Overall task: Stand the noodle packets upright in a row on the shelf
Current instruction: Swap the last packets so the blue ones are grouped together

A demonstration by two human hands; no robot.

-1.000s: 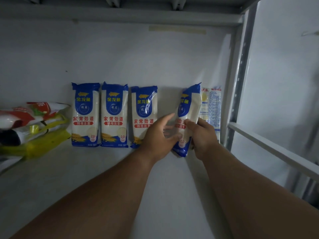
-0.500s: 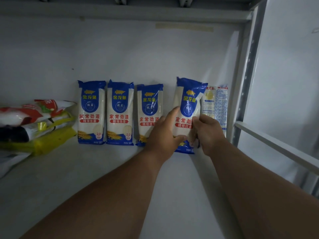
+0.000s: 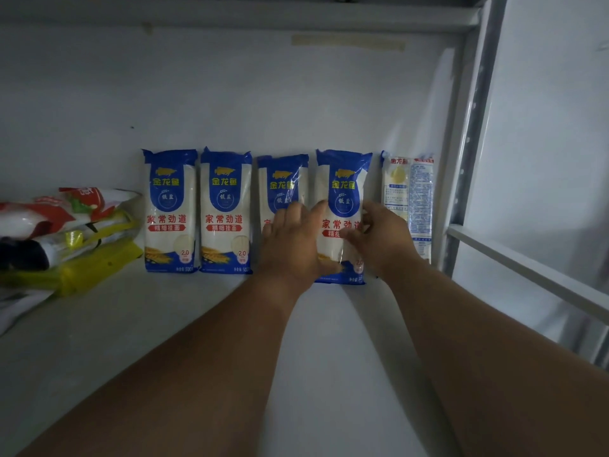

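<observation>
Several blue-and-white noodle packets stand upright against the back wall of the white shelf (image 3: pixel 323 341). The first packet (image 3: pixel 168 209) and second packet (image 3: pixel 225 209) are at the left. The third packet (image 3: pixel 281 183) is partly hidden by my left hand (image 3: pixel 291 245). The fourth packet (image 3: pixel 342 192) stands upright, held between both hands: my left hand grips its left edge and my right hand (image 3: pixel 382 240) its right edge. A fifth packet (image 3: pixel 408 199) stands at the far right with its printed back facing me.
A pile of red, white and yellow bags (image 3: pixel 62 239) lies at the shelf's left. A grey perforated upright post (image 3: pixel 474 133) and a white crossbar (image 3: pixel 527 268) bound the right side. The upper shelf (image 3: pixel 230 14) runs overhead.
The fourth packet went from tilted to upright and shifted into line with the row. Both hands stayed on it, moving up its sides.
</observation>
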